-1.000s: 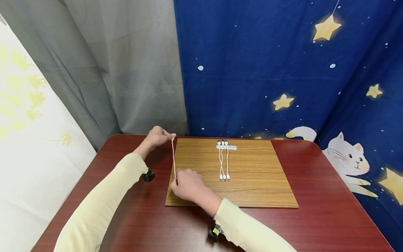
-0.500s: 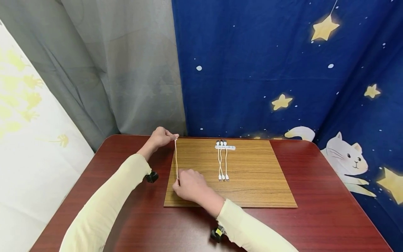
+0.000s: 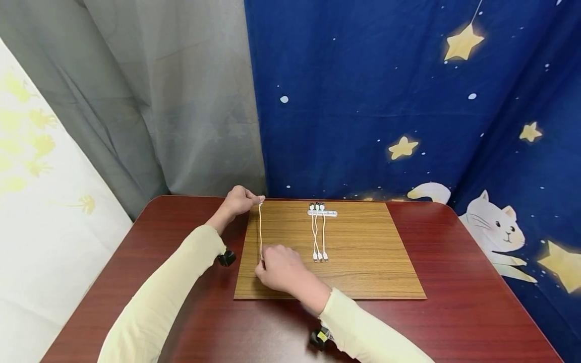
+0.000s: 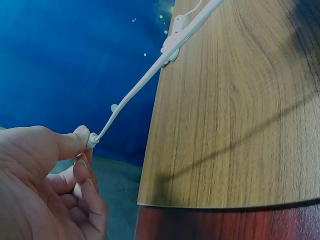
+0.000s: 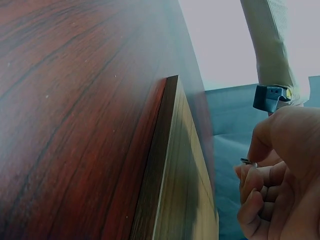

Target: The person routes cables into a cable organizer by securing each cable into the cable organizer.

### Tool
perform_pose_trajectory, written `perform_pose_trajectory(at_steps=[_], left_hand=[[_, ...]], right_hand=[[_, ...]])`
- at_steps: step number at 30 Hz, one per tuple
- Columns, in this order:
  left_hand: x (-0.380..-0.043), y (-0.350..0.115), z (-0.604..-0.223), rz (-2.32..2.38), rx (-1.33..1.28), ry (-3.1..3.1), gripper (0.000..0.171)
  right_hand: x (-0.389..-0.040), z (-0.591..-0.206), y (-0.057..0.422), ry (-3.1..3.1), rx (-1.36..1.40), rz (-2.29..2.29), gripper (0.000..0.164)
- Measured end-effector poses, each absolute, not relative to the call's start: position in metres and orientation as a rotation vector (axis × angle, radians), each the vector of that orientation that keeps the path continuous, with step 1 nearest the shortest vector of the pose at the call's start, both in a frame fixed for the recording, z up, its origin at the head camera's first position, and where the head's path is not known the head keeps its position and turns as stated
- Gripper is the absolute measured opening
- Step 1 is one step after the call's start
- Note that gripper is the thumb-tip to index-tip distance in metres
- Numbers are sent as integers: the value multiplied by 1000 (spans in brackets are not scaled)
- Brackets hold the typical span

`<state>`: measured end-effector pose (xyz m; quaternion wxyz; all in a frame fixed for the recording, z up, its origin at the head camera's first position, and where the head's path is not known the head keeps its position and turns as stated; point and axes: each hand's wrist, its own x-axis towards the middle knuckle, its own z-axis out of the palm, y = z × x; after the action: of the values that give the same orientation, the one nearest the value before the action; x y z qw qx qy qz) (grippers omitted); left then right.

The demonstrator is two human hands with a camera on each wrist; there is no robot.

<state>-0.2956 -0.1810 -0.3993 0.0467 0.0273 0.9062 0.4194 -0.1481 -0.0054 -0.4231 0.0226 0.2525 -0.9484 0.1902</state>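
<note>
A short white charging cable (image 3: 260,229) is stretched taut between the two hands, above the left part of a wood-grain board (image 3: 367,267). My left hand (image 3: 240,200) pinches its far end between thumb and forefinger; the left wrist view shows the white plug housing (image 4: 93,140) at the fingertips. With thumb and curled fingers my right hand (image 3: 282,268) grips the near end, and a small metal connector tip (image 5: 246,161) pokes out in the right wrist view. The cable's shadow falls across the board.
Farther right on the board, several white cables (image 3: 324,237) hang from a white cable holder strip (image 3: 332,214) near the back edge, two of them crossing. The board lies on a dark red table (image 3: 458,302). Grey and blue curtains (image 3: 363,101) stand behind.
Both hands have moved a little to the right together with the taut cable, which now hangs over the board rather than at its left edge. The other cables have stayed put.
</note>
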Motion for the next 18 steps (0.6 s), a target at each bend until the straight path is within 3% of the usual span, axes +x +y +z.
perform_pose_trajectory(at_steps=[18], left_hand=[[-298, -162, -405, 1294, 110, 2748, 39]], right_hand=[[-147, -425, 8, -2969, 792, 616, 21]])
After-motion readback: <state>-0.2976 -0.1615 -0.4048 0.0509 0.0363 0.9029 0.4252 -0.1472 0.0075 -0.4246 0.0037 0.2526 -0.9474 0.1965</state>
